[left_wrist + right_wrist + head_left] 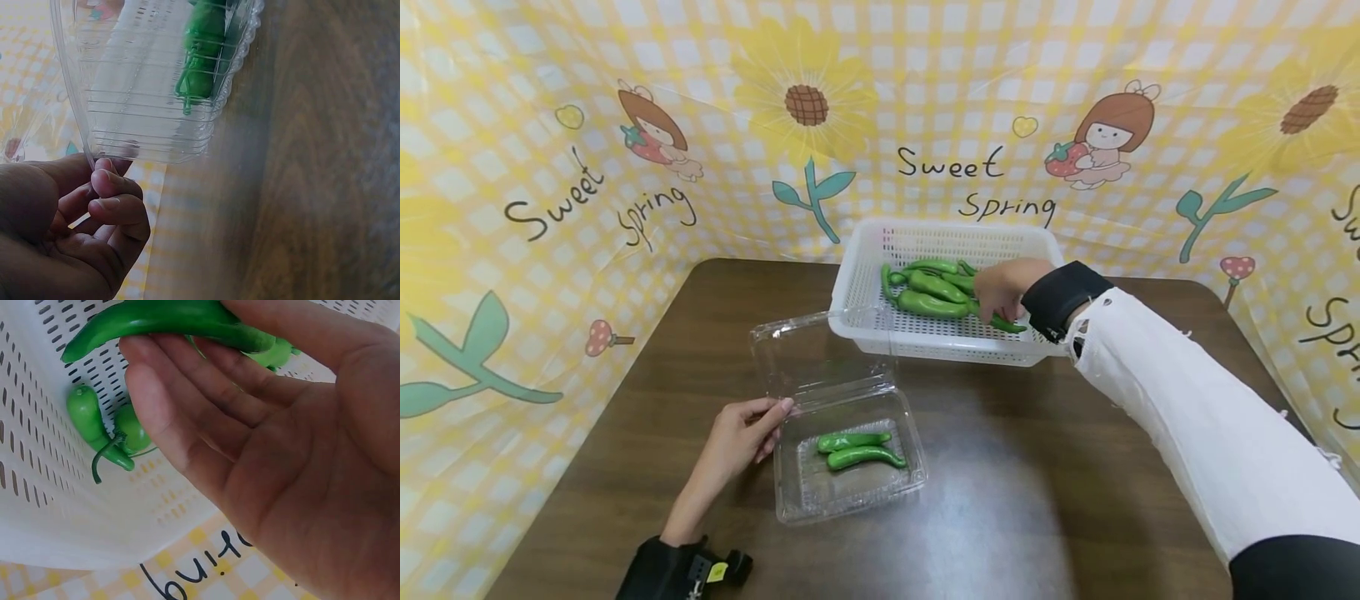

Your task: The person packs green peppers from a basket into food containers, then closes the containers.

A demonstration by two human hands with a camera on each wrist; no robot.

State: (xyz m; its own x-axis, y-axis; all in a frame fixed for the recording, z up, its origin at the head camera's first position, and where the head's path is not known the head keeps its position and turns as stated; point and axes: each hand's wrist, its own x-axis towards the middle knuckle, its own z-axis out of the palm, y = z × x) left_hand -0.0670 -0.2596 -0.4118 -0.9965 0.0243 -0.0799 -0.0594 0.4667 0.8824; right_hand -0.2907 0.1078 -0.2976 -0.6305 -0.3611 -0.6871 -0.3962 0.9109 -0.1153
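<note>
My left hand [741, 437] pinches the rim of a clear plastic clamshell box [850, 510] at its left side, near the hinge. The box's lid [820, 358] stands raised at the back. Two green chili peppers [865, 457] lie side by side in the base. In the left wrist view, green peppers [199, 81] show through the box wall. My right hand [1003, 287] reaches into a white plastic basket [940, 346] at the back. Thumb and fingers hold a long green chili pepper [150, 319] in the right wrist view; part of it is hidden by the thumb.
Several more green peppers [932, 304] lie in the basket around the right hand. The raised lid's top corner overlaps the basket's front left in the head view. A brown wooden table [1000, 483] carries everything, with yellow checked cloth [700, 50] behind and at both sides.
</note>
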